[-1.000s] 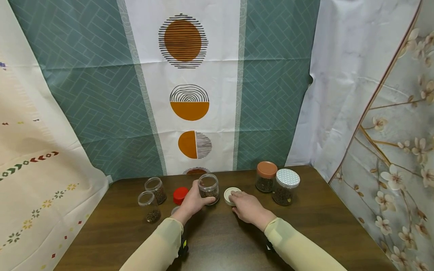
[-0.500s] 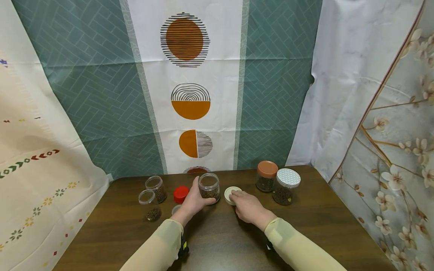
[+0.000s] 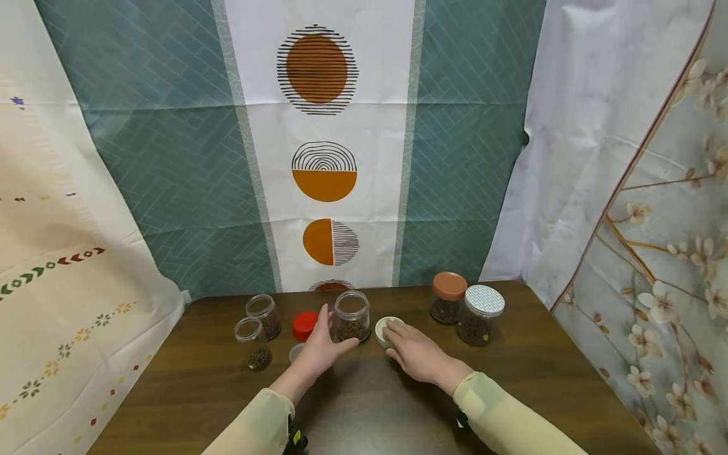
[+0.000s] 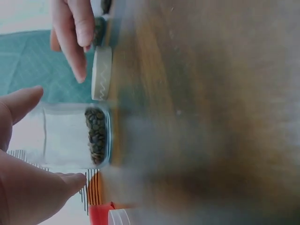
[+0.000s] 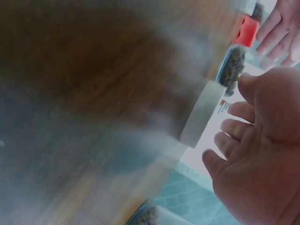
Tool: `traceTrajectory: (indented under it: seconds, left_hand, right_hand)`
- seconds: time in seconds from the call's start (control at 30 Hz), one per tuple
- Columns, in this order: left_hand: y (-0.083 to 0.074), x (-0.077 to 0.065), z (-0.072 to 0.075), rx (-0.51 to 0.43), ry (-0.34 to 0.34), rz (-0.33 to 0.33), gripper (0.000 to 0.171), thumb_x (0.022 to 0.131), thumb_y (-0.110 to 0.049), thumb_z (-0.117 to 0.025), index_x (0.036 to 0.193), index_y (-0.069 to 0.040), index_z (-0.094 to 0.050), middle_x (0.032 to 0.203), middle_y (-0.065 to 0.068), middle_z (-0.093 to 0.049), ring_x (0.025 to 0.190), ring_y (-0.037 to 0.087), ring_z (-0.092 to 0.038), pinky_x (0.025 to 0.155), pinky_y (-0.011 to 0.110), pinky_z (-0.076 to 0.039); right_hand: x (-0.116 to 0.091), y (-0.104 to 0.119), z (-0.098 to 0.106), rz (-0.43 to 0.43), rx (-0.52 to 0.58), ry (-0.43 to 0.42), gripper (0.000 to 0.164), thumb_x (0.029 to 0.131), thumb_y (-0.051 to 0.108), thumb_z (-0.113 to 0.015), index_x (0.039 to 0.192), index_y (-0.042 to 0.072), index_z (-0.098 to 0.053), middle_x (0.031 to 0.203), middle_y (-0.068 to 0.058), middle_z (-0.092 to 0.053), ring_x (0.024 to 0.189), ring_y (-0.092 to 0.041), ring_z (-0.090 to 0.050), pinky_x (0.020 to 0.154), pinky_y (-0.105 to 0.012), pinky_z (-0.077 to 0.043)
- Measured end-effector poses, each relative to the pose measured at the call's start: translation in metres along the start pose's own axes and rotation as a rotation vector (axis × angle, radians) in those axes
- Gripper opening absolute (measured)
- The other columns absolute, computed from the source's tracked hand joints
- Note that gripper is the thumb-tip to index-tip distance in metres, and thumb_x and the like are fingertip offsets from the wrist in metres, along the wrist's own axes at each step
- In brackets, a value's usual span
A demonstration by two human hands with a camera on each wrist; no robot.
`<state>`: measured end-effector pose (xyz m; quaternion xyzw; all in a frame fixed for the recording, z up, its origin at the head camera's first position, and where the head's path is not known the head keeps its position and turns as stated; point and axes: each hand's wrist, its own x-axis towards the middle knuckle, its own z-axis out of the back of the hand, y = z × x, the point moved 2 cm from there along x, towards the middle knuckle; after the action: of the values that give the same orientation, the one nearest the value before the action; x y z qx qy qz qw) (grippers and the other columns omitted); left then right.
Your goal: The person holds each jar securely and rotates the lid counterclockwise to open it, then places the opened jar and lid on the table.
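Note:
A clear open jar with a layer of small dark pellets stands upright at mid-table. My left hand is spread beside it; in the left wrist view, the thumb and a finger lie on either side of the jar, with gaps showing. To its right, a cream lid lies flat on the table. Over that lid hovers my right hand, fingers loosely extended. The right wrist view shows a gap between the fingers and the lid.
Two open jars, one behind and one in front, stand at left. A red lid and a translucent lid lie near my left wrist. At right stand jars with an orange lid and a patterned white lid.
My left hand has let go of the jar and drawn back slightly toward me. My right hand has loosened from the cream lid and lifted a little. Jar and lid stay put.

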<state>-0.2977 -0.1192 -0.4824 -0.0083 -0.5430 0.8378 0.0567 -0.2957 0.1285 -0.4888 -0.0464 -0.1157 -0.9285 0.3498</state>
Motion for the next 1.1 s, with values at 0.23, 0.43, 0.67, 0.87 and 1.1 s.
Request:
traceTrajectory:
  seconds: [0.23,0.43,0.67,0.87,1.1]
  left_hand:
    - [-0.003,-0.03,0.006,0.011,0.03,-0.034,0.113,0.096,-0.028,-0.089,0.172,0.005,-0.012,0.173,0.033,-0.03,0.158,0.053,-0.033,0.125,0.067,-0.029]
    - [-0.007,-0.05,0.008,0.138,0.035,-0.098,0.105,0.1,-0.033,-0.085,0.171,0.007,-0.019,0.171,0.033,-0.033,0.158,0.052,-0.033,0.123,0.069,-0.03]
    - [-0.01,-0.064,0.003,0.272,0.074,-0.176,0.093,0.102,-0.03,-0.082,0.167,0.01,-0.029,0.165,0.035,-0.042,0.153,0.052,-0.041,0.12,0.069,-0.035]
    - [-0.008,-0.069,-0.003,0.35,0.151,-0.206,0.085,0.104,-0.031,-0.08,0.167,0.006,-0.036,0.167,0.033,-0.04,0.151,0.05,-0.045,0.118,0.068,-0.039]
    - [-0.012,-0.073,-0.007,0.448,0.135,-0.289,0.083,0.103,-0.029,-0.081,0.166,0.005,-0.039,0.17,0.028,-0.04,0.16,0.048,-0.033,0.122,0.068,-0.032]
  right_hand:
    - [-0.011,0.009,0.007,-0.012,-0.028,-0.063,0.058,0.111,0.03,-0.069,0.156,-0.004,-0.057,0.165,-0.025,-0.05,0.156,-0.042,-0.042,0.125,-0.064,-0.031]
    - [-0.027,0.012,0.009,0.005,-0.073,-0.079,0.061,0.11,0.036,-0.07,0.156,-0.001,-0.057,0.166,-0.024,-0.048,0.157,-0.042,-0.041,0.125,-0.065,-0.032]
    - [-0.047,0.015,0.014,0.042,-0.128,-0.135,0.064,0.108,0.039,-0.073,0.156,0.0,-0.059,0.165,-0.022,-0.051,0.155,-0.042,-0.044,0.123,-0.063,-0.036]
    - [-0.062,0.015,0.024,0.015,-0.119,-0.155,0.066,0.107,0.039,-0.074,0.157,-0.001,-0.058,0.166,-0.022,-0.05,0.155,-0.042,-0.044,0.124,-0.062,-0.035]
    - [-0.07,0.011,0.031,0.034,-0.178,-0.236,0.071,0.101,0.04,-0.081,0.154,-0.001,-0.06,0.162,-0.022,-0.054,0.153,-0.043,-0.048,0.12,-0.063,-0.039]
